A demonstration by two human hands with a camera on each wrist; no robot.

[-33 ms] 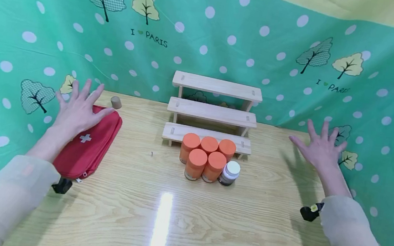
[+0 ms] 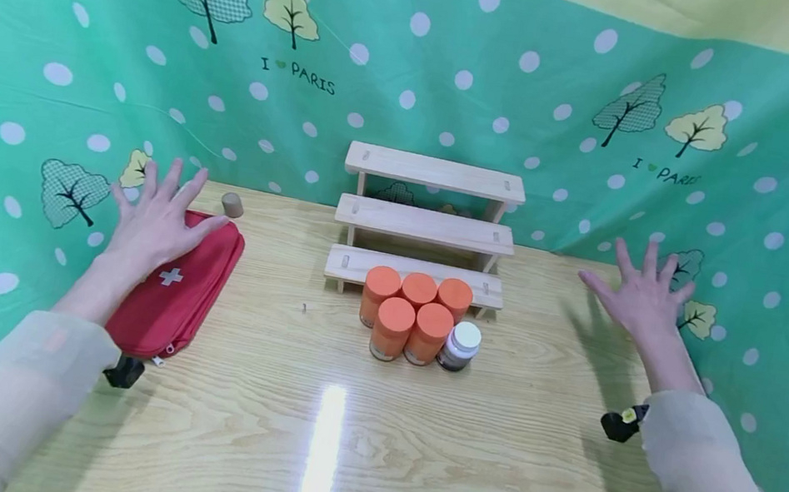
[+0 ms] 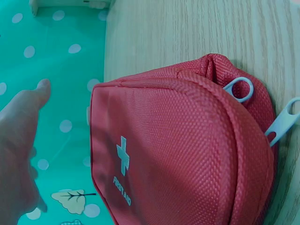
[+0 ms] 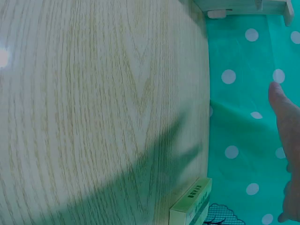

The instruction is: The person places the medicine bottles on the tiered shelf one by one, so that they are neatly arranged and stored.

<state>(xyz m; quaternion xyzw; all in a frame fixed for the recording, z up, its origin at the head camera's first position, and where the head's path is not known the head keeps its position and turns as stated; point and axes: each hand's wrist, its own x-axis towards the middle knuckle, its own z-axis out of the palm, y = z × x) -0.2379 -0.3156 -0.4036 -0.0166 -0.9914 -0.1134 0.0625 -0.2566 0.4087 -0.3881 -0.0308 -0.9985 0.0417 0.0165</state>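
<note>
My left hand (image 2: 153, 227) is held with fingers spread over the far part of a red first aid bag (image 2: 162, 310). Nothing is in its grasp. In the left wrist view the bag's white cross and zipper pulls (image 3: 282, 123) show, with the thumb (image 3: 28, 101) off to the left. On the right side, my right hand (image 2: 646, 302) also has its fingers spread and holds nothing, and its shadow falls on the table. A small green box (image 4: 191, 201) lies below it in the right wrist view; the hand covers it in the head view.
A three-step wooden shelf (image 2: 426, 224) stands at the back centre. In front are several orange-capped bottles (image 2: 392, 326) and one white-capped bottle (image 2: 460, 346), grouped tightly. A small grey-brown cylinder (image 2: 232, 205) sits beyond the bag. Green dotted cloth (image 2: 463, 79) encloses the table (image 2: 456, 456).
</note>
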